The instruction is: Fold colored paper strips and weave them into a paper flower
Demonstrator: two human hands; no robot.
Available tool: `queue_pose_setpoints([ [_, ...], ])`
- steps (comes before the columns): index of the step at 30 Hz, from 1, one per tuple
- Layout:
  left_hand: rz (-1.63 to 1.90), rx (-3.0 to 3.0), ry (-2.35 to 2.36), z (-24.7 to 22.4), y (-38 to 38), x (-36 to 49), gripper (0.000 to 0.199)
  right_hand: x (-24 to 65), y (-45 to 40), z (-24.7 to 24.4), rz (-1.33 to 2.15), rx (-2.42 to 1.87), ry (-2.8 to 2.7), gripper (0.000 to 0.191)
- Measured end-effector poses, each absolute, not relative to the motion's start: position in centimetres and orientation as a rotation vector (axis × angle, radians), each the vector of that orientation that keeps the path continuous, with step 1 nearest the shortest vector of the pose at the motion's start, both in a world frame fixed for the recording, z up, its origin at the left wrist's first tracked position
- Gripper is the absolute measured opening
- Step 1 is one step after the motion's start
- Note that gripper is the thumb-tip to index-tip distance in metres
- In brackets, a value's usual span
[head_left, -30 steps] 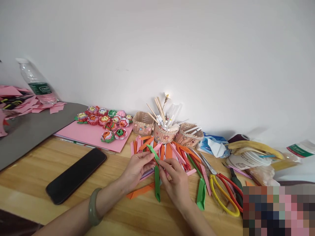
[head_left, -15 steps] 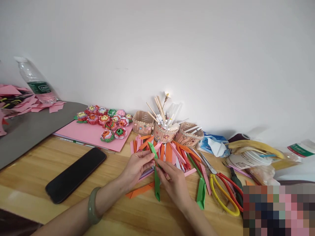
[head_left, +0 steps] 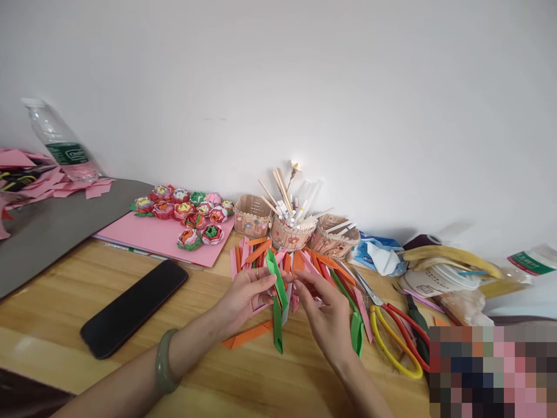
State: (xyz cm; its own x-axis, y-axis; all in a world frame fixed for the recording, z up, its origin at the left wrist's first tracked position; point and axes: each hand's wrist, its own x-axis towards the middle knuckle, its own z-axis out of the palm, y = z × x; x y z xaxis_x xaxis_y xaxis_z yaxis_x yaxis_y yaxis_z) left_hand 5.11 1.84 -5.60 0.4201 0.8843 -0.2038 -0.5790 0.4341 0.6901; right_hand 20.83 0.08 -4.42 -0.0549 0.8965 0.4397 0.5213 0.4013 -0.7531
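My left hand [head_left: 246, 295], with a green bangle [head_left: 165, 361] on the wrist, pinches a folded green paper strip [head_left: 275, 273] near the middle of the view. Just right of that strip is my right hand [head_left: 324, 307], its thumb and index finger close together at the strip's edge; whether they grip anything is too small to tell. Another green strip [head_left: 277, 331] lies below the fingers. Behind both hands spreads a pile of folded orange, pink and white strips [head_left: 319, 268].
Three small decorated baskets [head_left: 292, 237] stand against the wall, the middle one full of sticks. Paper flowers [head_left: 188, 238] rest on pink sheets [head_left: 143, 239] at the left, behind a black phone [head_left: 134, 307]. Scissors [head_left: 398, 342], tissues, a banana peel and a cup are at the right.
My right hand has moved right, away from the green strip's middle. The strip in my left hand has turned and shows more of its length.
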Motion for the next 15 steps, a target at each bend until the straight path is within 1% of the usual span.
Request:
queue_pose_setpoints([
  [6, 0.996, 0.677, 0.642, -5.5, 1.8, 5.1, 0.017, 21.1, 0.5, -3.9, 0.604, -1.211, -1.762, 0.017],
  [11, 0.949, 0.828, 0.698, -5.2, 1.7, 5.0, 0.025, 21.6, 0.6, -3.3, 0.895, -1.202, -1.741, 0.024],
  [15, 0.94, 0.869, 0.696, -4.9, 1.8, 4.8, 0.027, 22.2, 0.6, -2.7, 0.878, -1.237, -1.677, 0.026],
])
